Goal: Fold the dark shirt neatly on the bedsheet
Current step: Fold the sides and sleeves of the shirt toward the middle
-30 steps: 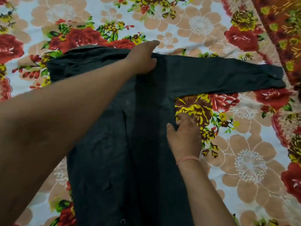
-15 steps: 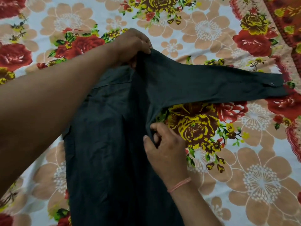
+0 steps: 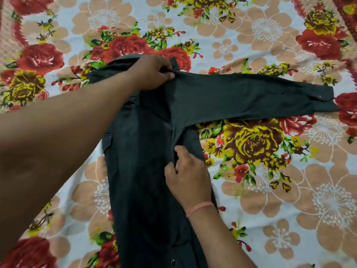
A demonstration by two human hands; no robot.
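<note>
Both hands, left hand (image 3: 154, 73) and right hand (image 3: 188, 175), pinched on dark shirt (image 3: 143, 171)

The shirt (image 3: 146, 171) is a plain dark charcoal, almost black, with a small silver snap (image 3: 321, 96) on its cuff; the bedsheet (image 3: 270, 200) is pale blue-white, printed with big peach flowers outlined in white, red roses, yellow-and-brown roses and green leaves; a thin pinkish-orange thread (image 3: 200, 208) circles the wrist of the right hand (image 3: 188, 176)
</note>
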